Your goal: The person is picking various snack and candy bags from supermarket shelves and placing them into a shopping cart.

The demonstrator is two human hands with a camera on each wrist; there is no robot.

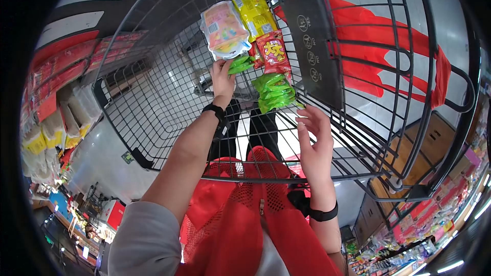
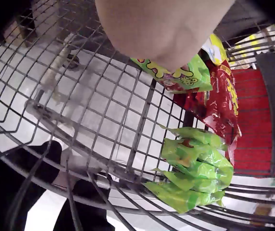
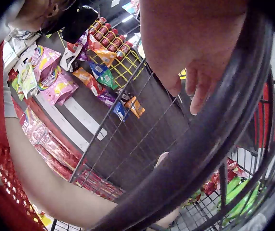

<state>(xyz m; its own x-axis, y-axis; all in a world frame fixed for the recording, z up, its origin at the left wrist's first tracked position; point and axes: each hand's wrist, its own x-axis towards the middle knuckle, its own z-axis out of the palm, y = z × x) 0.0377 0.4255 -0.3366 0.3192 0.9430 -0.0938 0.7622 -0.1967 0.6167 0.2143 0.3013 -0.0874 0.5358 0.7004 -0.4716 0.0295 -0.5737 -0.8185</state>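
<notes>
My left hand (image 1: pixel 223 79) reaches into a black wire shopping cart (image 1: pixel 153 97) and pinches a green candy bag (image 1: pixel 240 65). In the left wrist view that bag lies tilted below the hand, its upper part hidden. Several more green candy bags (image 2: pixel 195 166) stand in a row nearer to me on the cart's wire floor. Beside them are red candy bags (image 1: pixel 274 51), a yellow bag (image 1: pixel 254 13) and a large pink-and-white bag (image 1: pixel 225 26). My right hand (image 1: pixel 316 143) hovers over the cart's near right side, fingers loosely bent, holding nothing.
A dark child-seat panel (image 1: pixel 313 46) stands on the cart's right side, with a red cloth bag (image 1: pixel 358 41) behind it. The cart's thick rim (image 3: pixel 195 149) passes below my right hand. Shelves with hanging snack bags (image 3: pixel 55 89) stand to the left.
</notes>
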